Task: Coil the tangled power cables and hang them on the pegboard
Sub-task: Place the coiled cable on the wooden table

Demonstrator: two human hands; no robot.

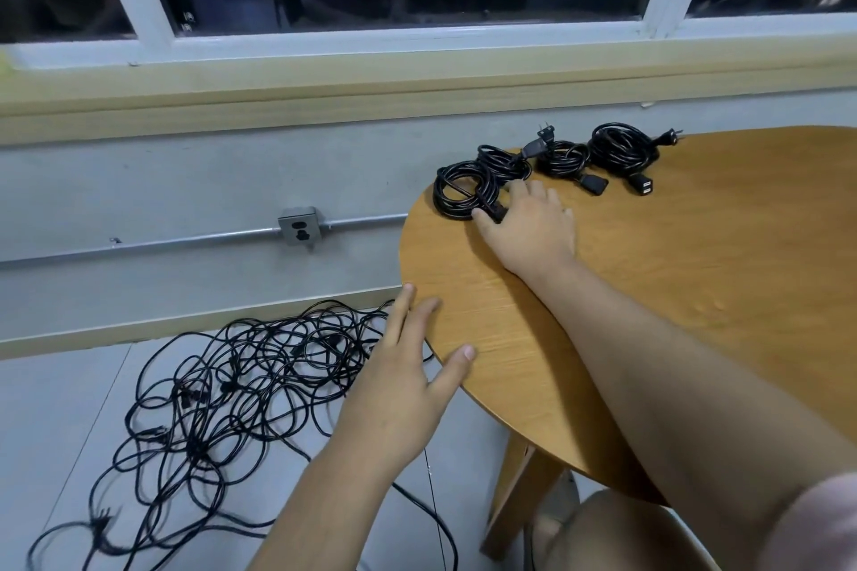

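Observation:
Several coiled black power cables lie along the far edge of the round wooden table (695, 274). My right hand (533, 227) reaches to the leftmost coil (457, 190) and its thumb and fingers close on the plug end beside that coil. Two more coils (561, 160) (621, 148) lie to the right with their plugs sticking out. My left hand (408, 380) hovers at the table's left edge with its fingers spread and holds nothing. A big tangle of black cables (232, 385) lies on the floor to the left. No pegboard is in view.
A grey wall runs behind the table, with a metal outlet box (300, 225) on a conduit and a window above. The table's wooden leg (514, 501) stands at the bottom, next to my knee (617, 529). Light floor tiles surround the tangle.

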